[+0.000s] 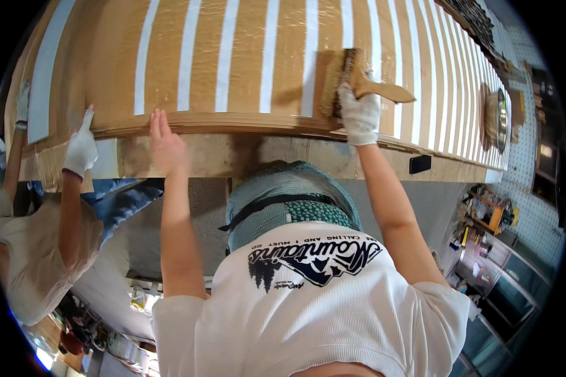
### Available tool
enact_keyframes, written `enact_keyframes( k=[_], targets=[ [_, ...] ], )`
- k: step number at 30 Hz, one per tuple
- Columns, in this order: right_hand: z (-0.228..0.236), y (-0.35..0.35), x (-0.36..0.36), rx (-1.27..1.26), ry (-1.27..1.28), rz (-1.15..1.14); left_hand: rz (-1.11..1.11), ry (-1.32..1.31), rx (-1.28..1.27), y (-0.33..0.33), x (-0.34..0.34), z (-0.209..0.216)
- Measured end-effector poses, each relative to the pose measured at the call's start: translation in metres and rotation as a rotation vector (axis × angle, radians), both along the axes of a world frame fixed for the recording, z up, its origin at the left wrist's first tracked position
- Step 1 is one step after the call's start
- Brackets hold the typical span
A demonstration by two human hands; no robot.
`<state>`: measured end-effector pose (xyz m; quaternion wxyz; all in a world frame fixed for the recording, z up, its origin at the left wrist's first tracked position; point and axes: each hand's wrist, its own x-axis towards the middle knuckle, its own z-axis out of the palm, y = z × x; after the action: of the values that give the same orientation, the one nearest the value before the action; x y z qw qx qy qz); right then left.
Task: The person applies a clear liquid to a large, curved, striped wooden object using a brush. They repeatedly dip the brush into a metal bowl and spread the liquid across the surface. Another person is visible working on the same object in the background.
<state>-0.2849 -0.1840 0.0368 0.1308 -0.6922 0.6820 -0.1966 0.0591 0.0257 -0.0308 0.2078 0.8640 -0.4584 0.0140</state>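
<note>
Brush: wide and wooden, over the brown sheet with white strips; its bristle edge runs away from the body, its handle points right.
Right hand: gloved, gripping the brush near its head; the nearer hand.
Left hand: bare, fingers straight and together at the sheet's near edge, holding nothing visible, well left of the brush.

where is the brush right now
In the head view, right of centre near the top, the brush is in the gloved right hand, by the near edge of the striped brown sheet.
</note>
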Motion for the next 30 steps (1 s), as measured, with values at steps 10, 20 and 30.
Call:
enact_keyframes(
  k=[10, 20, 30],
  targets=[
    [0.076, -0.062, -0.122, -0.047, -0.01, -0.034, -0.066, 0.184, -0.121, 0.003, -0.031, 0.009],
    [0.04, 0.007, 0.106, -0.245, 0.277, 0.851, -0.073, -0.001, -0.046, -0.018, -0.055, 0.013],
    [0.053, -0.008, 0.032, 0.091, -0.085, 0.907, -0.062, 0.042, -0.059, -0.013, -0.054, 0.013]
  ],
)
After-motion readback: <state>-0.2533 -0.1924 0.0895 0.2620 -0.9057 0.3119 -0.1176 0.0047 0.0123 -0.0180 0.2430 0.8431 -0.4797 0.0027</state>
